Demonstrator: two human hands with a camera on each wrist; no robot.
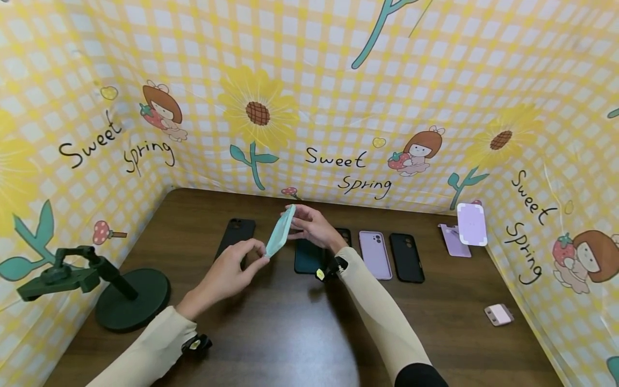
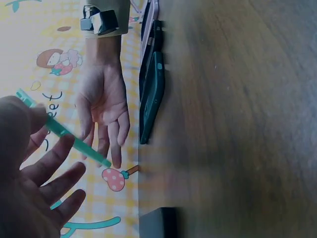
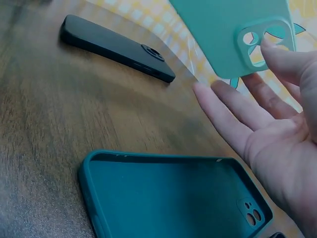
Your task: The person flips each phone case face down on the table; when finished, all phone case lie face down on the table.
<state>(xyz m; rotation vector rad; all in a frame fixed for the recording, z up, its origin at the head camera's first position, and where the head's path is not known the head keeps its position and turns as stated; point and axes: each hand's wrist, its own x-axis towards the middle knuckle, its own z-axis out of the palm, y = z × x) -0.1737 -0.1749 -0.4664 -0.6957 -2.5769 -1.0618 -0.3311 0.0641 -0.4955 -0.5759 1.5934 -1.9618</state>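
A mint-green phone case point(image 1: 280, 232) is held up above the table, tilted and seen nearly edge-on in the head view. My left hand point(image 1: 231, 271) pinches its near end between thumb and fingers. The far end, with the camera cutouts, is pinched by my right hand point(image 1: 314, 228); the right wrist view shows the thumb at the cutout of the mint case point(image 3: 223, 34). Below my right hand lies a dark teal phone case point(image 3: 163, 193), hollow side up. A black phone case point(image 1: 237, 235) lies beyond my left hand.
Right of my right hand lie a lavender case point(image 1: 374, 255) and a black case point(image 1: 407, 258). Farther right are a lavender folding stand point(image 1: 471, 224) and a small charger point(image 1: 498, 315). A dark green stand point(image 1: 132, 298) occupies the left. Patterned cloth point(image 1: 309, 107) walls the table in.
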